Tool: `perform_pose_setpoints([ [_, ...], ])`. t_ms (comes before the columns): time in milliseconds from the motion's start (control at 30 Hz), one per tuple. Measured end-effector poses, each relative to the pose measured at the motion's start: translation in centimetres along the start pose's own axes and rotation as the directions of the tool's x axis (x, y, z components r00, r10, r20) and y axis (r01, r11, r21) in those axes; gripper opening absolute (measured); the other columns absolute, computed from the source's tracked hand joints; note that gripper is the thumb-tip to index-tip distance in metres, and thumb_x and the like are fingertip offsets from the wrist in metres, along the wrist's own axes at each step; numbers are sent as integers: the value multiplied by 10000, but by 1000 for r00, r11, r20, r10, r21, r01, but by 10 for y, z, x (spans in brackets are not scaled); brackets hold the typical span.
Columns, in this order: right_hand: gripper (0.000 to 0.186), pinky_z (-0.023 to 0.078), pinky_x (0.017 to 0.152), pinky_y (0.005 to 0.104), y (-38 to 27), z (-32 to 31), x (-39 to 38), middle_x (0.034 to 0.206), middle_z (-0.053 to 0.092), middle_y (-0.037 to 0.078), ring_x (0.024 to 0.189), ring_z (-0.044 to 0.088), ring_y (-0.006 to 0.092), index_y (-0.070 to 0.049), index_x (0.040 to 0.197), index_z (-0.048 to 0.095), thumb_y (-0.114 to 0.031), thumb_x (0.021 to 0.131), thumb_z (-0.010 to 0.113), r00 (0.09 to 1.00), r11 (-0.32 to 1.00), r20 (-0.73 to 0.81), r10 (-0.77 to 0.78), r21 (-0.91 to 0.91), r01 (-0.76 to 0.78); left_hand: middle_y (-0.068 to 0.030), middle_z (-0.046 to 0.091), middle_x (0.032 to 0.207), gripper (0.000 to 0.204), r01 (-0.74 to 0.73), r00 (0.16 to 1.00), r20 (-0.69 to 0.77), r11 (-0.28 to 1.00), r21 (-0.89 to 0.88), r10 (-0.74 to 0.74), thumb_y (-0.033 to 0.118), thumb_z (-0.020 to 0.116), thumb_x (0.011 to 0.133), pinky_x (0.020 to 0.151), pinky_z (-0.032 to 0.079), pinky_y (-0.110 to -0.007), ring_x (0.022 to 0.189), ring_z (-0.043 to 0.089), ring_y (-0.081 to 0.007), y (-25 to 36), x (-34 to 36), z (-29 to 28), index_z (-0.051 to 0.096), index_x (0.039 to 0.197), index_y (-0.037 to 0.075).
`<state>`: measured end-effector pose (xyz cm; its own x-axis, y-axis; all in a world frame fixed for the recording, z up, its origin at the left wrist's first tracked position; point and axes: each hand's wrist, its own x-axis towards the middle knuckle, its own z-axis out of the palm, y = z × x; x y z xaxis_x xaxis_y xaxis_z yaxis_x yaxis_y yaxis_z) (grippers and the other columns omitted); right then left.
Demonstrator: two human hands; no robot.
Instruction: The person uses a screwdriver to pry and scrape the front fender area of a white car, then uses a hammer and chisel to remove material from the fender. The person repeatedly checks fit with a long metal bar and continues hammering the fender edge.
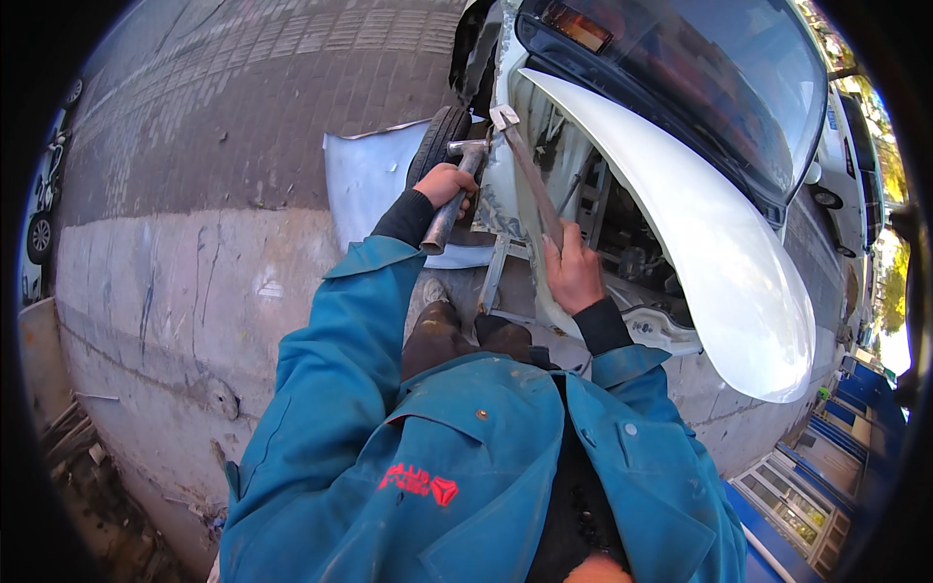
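Car (671, 83) stands ahead, hood (695, 233) up, its front side apparently stripped but the edge (500, 189) looks unfinished; left hand (448, 185) grips a hammer (470, 160), right hand (575, 271) a long tool (532, 175) near that edge

Teal jacket (462, 520): red lettering (405, 478) on the chest, too unclear to read
Emblem (443, 491): red, three-part, just right of the lettering

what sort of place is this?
Probably an outdoor car-repair spot: a white car with its front bodywork partly stripped, a grey metal hammer in the left hand, and grey block paving alongside.
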<state>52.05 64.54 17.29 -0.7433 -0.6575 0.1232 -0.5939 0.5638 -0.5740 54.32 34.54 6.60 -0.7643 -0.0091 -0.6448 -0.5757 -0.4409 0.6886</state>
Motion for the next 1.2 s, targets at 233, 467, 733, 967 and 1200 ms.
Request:
perform_pose_setpoints([
  [233,319,563,771,556,-5,5,32,938,702,316,892,686,522,0,1236,532,-233,1037,619,895,924,320,312,-322,-207,-124,629,789,185,-82,996,25,991,102,80,100,691,872,503,570,-410,592,659,-220,-2,-5,-1,596,947,-39],
  [467,276,557,783,595,-17,5,30,929,701,332,881,691,529,-7,1133,502,-242,1027,602,997,984,62,40,-177,-28,-138,649,800,220,-98,995,0,980,175,100,99,701,873,510,575,-408,592,675,-241,0,-8,-1,589,986,-53],
  [733,245,558,819,602,-8,7,34,961,714,334,902,698,531,-8,1081,498,-214,1004,605,972,975,197,125,-207,-84,-147,648,808,244,-98,991,-67,961,260,119,106,721,871,550,570,-387,604,683,-237,2,-14,5,572,990,-47],
  [967,325,546,784,587,22,14,14,901,696,316,873,693,520,-2,1128,539,-300,1026,621,933,977,290,211,-88,-194,-142,652,815,278,-63,989,-113,960,274,97,76,705,848,555,554,-400,606,677,-245,-2,-14,5,563,1048,-56],
  [1200,411,527,740,528,43,27,-111,915,679,308,836,671,510,9,1015,594,-396,1024,658,812,814,451,370,264,-517,-137,637,839,357,-128,942,-259,942,310,213,1,664,869,487,557,-355,582,651,-204,-29,-53,-6,488,1173,-59],
])
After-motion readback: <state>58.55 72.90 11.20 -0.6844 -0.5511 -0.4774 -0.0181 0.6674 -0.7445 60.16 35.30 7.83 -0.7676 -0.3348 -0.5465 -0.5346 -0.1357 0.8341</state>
